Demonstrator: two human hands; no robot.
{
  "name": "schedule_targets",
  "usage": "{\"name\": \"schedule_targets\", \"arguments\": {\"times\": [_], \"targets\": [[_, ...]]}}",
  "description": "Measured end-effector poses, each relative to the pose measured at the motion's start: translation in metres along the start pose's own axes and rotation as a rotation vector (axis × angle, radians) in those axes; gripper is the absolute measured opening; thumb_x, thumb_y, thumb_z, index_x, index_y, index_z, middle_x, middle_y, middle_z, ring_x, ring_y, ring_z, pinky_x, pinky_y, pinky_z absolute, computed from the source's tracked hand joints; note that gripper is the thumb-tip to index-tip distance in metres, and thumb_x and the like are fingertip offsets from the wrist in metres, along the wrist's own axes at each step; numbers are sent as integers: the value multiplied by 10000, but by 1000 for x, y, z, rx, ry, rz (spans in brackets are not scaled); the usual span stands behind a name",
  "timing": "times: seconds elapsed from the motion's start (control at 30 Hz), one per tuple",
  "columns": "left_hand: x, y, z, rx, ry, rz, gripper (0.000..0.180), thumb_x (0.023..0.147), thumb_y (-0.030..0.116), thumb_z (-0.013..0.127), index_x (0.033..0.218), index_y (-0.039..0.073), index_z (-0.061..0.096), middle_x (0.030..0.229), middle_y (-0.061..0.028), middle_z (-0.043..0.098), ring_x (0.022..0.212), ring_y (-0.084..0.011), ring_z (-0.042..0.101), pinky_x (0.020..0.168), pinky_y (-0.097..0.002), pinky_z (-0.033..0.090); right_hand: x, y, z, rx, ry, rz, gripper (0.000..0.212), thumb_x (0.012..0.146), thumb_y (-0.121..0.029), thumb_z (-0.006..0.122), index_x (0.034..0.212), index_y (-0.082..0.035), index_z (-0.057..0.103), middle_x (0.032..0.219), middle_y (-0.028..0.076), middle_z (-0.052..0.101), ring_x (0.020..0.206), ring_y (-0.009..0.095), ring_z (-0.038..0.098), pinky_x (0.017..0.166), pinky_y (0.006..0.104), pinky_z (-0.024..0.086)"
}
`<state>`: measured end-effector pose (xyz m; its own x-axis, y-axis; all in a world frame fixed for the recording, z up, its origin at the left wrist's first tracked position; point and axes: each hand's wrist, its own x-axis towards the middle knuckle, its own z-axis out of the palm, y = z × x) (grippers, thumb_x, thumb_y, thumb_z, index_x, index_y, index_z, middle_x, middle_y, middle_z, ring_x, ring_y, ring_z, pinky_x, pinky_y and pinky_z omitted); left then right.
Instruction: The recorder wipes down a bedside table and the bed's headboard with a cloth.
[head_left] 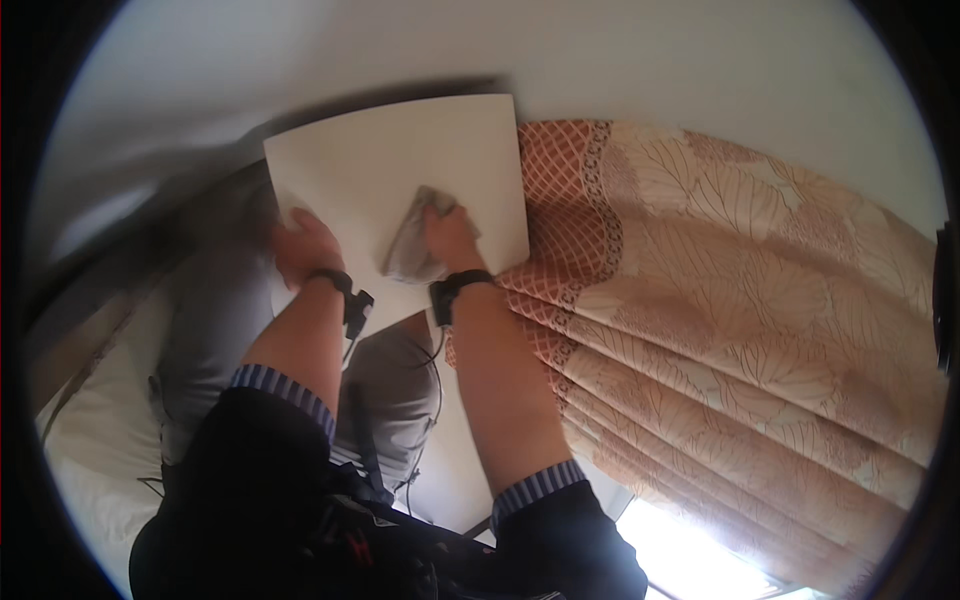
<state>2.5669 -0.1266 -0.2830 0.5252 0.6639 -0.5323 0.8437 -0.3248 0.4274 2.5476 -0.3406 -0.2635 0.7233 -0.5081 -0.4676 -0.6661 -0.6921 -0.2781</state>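
Observation:
My right hand point(449, 234) is closed on a crumpled grey cloth point(408, 248), which lies against a white tabletop point(400, 140). The hand and cloth are slightly blurred. At the tabletop's left edge, my left hand point(308, 250) grips the rim, its thumb on the upper face and the other fingers partly hidden over the side. Both wrists wear dark bands, each with a small black unit.
A patterned curtain point(740, 280) in beige and rust hangs right beside the tabletop. A pale wall point(640, 60) rises behind it. My grey-trousered legs point(215, 310) are below, beside cream bedding point(100, 440). Thin cables hang near my wrists. Bright window light point(690, 555) shows at lower right.

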Motion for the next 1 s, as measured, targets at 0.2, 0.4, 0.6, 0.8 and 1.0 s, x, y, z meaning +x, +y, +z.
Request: {"name": "schedule_targets", "arguments": {"times": [0.2, 0.4, 0.6, 0.8, 1.0], "targets": [[7, -1, -3, 99, -3, -154, 594, 997, 581, 445, 1247, 77, 636, 1182, -179, 710, 1112, -407, 679, 906, -559, 546, 32, -22, -30, -6, -182, 105, 887, 971, -554, 572, 1406, 195, 378, 1356, 381, 574, 1267, 464, 589, 1072, 462, 465], [4, -3, 2, 125, 98, -36, 597, 1015, 556, 418, 1265, 57, 630, 1192, -185, 707, 1096, -414, 683, 893, -586, 543, -9, -11, -1, 78, -47, -20, 825, 943, -487, 654, 1386, 160, 399, 1297, 380, 605, 1232, 476, 605, 1053, 461, 479], [-3, 3, -8, 57, -29, 26, 684, 1025, 548, 401, 1207, -70, 630, 1202, -288, 685, 1119, -465, 664, 958, -530, 539, -86, 15, 24, 182, -102, 26, 768, 923, -456, 700, 1368, 101, 415, 1283, 370, 615, 1212, 475, 615, 1038, 490, 483], [5, -5, -7, 42, -31, 9, 679, 1018, 567, 404, 1174, -47, 647, 1181, -275, 696, 1115, -461, 670, 955, -543, 540, -129, 38, 55, 322, -47, 228, 763, 925, -418, 729, 1382, 119, 436, 1305, 357, 595, 1243, 460, 597, 1041, 467, 482], [4, -8, -5, 47, -27, 14, 684, 1017, 575, 415, 1202, -42, 644, 1166, -284, 698, 1096, -459, 678, 928, -547, 553, -124, 40, 57, 232, -24, 198, 771, 938, -463, 707, 1394, 104, 451, 1331, 354, 579, 1263, 459, 584, 1059, 467, 480]]}}
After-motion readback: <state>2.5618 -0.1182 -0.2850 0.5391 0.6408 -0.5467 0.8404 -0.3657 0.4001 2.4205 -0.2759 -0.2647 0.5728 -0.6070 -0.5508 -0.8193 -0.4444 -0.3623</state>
